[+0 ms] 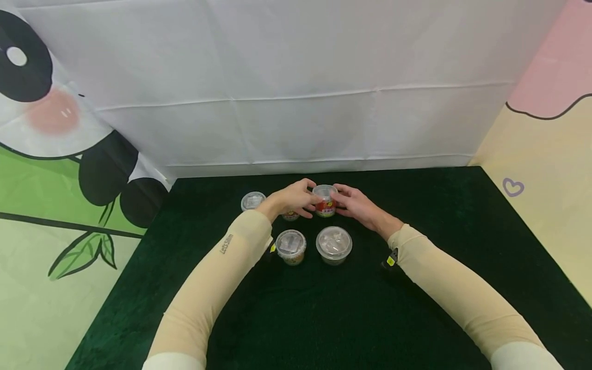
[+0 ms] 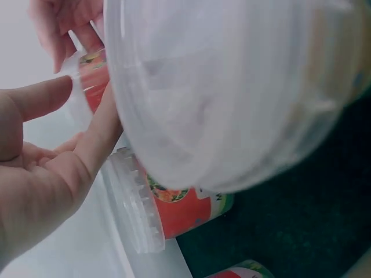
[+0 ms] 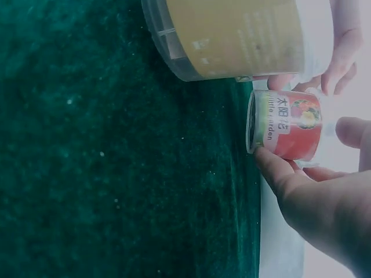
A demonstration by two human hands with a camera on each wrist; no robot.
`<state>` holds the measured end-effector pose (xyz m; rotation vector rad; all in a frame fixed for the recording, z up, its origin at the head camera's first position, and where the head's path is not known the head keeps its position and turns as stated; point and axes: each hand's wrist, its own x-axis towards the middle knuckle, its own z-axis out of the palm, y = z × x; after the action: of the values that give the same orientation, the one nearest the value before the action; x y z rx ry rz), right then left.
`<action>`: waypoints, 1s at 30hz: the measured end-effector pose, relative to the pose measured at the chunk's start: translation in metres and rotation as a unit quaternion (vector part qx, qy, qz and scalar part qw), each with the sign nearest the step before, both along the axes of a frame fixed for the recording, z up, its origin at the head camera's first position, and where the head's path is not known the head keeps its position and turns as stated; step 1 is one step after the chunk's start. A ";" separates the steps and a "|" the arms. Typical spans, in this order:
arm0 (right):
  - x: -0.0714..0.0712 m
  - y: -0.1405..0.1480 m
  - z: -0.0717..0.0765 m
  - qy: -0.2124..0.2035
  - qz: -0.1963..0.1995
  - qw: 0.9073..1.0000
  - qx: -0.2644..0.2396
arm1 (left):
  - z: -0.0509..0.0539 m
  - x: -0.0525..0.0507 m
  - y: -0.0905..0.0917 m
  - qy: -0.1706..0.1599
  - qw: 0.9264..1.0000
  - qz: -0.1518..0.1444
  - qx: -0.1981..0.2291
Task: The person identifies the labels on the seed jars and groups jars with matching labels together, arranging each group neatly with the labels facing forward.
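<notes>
A small clear-lidded plastic tub with a red label [image 1: 326,204] stands between the two hands near the table's back edge. Its flower picture and "garden" lettering face the right wrist camera [image 3: 290,124]. My right hand [image 1: 361,206] holds this tub from the right, thumb by the lid and a finger low at its base. From the left, my left hand [image 1: 292,199] reaches in with spread fingers, their tips at the tub's side. Below the left hand a second red-labelled tub [image 1: 290,216] is partly hidden. A third lidded tub [image 1: 253,201] stands left of it.
Two more lidded tubs stand nearer me, a left one [image 1: 290,247] and a right one [image 1: 334,245]. Dark green cloth [image 1: 416,318] covers the table. A white sheet [image 1: 296,123] hangs behind, with printed panels at both sides.
</notes>
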<state>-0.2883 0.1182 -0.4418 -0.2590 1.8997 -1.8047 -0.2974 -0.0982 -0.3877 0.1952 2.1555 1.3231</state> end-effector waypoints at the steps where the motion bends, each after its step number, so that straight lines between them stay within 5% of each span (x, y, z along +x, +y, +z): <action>1: 0.000 -0.001 0.000 0.002 0.001 1.000 0.002 | 0.000 -0.001 0.000 -0.002 1.000 -0.003 -0.004; 16: 0.007 -0.007 -0.001 0.051 -0.003 0.998 0.040 | 0.004 0.001 0.004 0.008 0.999 -0.018 -0.027; 24: 0.014 -0.008 -0.006 0.177 0.024 0.971 0.158 | -0.002 0.005 0.007 0.054 0.994 -0.047 -0.083; 30: 0.015 -0.010 -0.006 0.160 0.030 0.975 0.154 | -0.002 0.008 0.009 0.059 0.991 -0.049 -0.110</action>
<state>-0.2738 0.1086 -0.4474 -0.5154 2.3313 -1.4688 -0.2897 -0.0888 -0.3899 0.2913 2.3396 1.0329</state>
